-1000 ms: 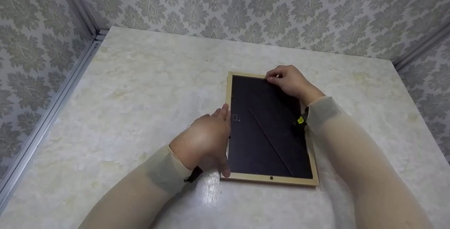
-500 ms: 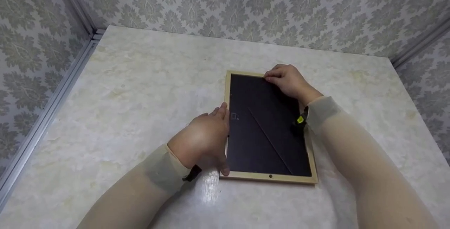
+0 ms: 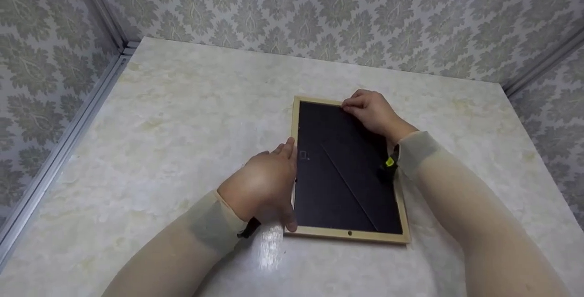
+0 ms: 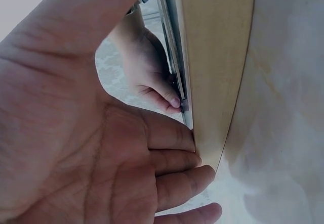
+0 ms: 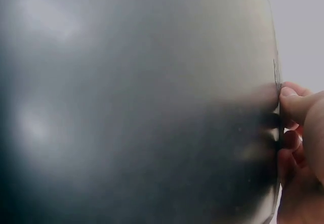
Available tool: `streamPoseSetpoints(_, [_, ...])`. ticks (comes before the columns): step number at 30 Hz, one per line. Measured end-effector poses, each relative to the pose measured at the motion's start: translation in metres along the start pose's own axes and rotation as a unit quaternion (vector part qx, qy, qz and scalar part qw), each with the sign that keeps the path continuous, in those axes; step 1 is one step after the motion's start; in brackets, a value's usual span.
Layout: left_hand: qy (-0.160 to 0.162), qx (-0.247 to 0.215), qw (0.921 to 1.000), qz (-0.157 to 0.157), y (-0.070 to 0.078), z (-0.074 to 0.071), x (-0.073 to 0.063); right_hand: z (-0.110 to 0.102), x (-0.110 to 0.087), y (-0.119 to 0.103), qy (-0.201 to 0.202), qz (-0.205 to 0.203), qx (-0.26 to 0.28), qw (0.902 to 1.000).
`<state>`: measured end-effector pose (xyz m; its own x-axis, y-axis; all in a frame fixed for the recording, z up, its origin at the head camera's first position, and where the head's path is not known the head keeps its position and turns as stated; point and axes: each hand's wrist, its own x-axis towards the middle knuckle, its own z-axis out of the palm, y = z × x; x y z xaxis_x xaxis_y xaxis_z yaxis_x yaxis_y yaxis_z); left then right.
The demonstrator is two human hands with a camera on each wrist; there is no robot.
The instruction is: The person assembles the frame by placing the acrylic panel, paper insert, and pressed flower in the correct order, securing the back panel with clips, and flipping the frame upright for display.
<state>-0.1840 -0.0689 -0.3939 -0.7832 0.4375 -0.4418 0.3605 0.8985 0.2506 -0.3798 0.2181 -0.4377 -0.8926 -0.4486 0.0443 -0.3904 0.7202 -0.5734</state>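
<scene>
A picture frame with a pale wooden rim (image 3: 376,236) lies back side up on the table. Its black backing board (image 3: 324,196) bears a diagonal line and a small square mark. Along the left edge rests my left hand (image 3: 262,180), thumb at the near corner and fingers extended; the left wrist view has its fingertips against the wooden side (image 4: 217,47). At the far edge my right hand (image 3: 373,112) has thumb and fingertips drawn together, pinching the frame at the board's border. In the right wrist view, those fingers (image 5: 290,102) meet the edge of the dark board (image 5: 152,72).
The marbled table (image 3: 200,87) extends around the frame on all sides. Patterned wall panels (image 3: 301,14) enclose the back and both sides, with a metal rail (image 3: 64,142) along the left. A dark band with a yellow-green spot (image 3: 390,162) sits at my right wrist.
</scene>
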Motion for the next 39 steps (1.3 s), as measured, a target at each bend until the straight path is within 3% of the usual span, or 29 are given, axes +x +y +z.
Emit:
streamPoseSetpoints(6, [0.007,-0.011,0.9999,0.006,0.001,0.001,-0.003,-0.004,-0.004,-0.001,0.002,-0.014,-0.014,0.9998])
streamPoseSetpoints(10, [0.015,-0.021,0.9997,0.002,-0.003,0.011,-0.004,-0.001,-0.001,-0.009,-0.032,-0.022,-0.038,0.9985])
streamPoseSetpoints(13, [0.011,-0.035,0.9993,0.004,-0.004,0.019,-0.005,0.002,-0.012,-0.015,-0.062,-0.019,-0.067,0.9956])
streamPoseSetpoints(17, [0.011,-0.04,0.9991,0.01,-0.004,0.024,-0.004,0.002,-0.046,-0.027,-0.045,-0.016,-0.069,0.9965])
streamPoseSetpoints(22, [0.016,-0.026,0.9995,0.007,-0.006,0.018,-0.002,-0.005,-0.102,-0.046,0.02,-0.032,-0.004,0.9993])
streamPoseSetpoints(25, [0.016,-0.025,0.9995,0.009,-0.007,0.015,0.0,-0.009,-0.135,-0.058,0.033,-0.029,-0.015,0.9989])
streamPoseSetpoints(29, [0.026,-0.022,0.9993,0.014,-0.007,0.012,0.001,-0.003,-0.167,-0.067,0.023,0.005,-0.083,0.9963])
streamPoseSetpoints(33, [0.044,-0.006,0.9989,0.015,-0.008,0.006,0.0,0.013,-0.185,-0.071,-0.018,0.08,-0.133,0.9877])
streamPoseSetpoints(35, [0.05,0.003,0.9986,0.016,-0.008,0.004,0.0,0.019,-0.19,-0.073,-0.04,0.114,-0.134,0.9836])
streamPoseSetpoints(39, [0.05,0.017,0.9985,0.017,-0.008,0.003,0.0,0.029,-0.195,-0.078,-0.063,0.147,-0.085,0.9834])
